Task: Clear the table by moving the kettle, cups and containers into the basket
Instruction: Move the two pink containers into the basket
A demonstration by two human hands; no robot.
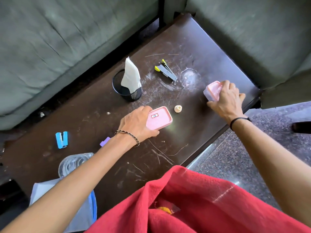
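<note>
The dark brown, scratched wooden table [193,132] stood between grey-green sofa cushions [67,47], and no basket could be made out for certain. At its near left corner sat a clear glass vessel [72,163], possibly the kettle, likely the heaviest and most breakable piece. Further back stood a black wire-mesh cup [129,91] holding a white paper napkin. Near the middle lay a flat pink rectangular plastic container with a small label [159,119]; the left hand [136,123] gripped its near end, thumb and fingers curled round the rim. By the right edge the right hand [227,98] clasped a smaller clear plastic box with a pink lid [212,90], tilted on its side. Both boxes looked light, stiff and a little slick — best taken across the short sides, under the lid's lip. A grey stapler with yellow tips [165,70] lay beyond.
</note>
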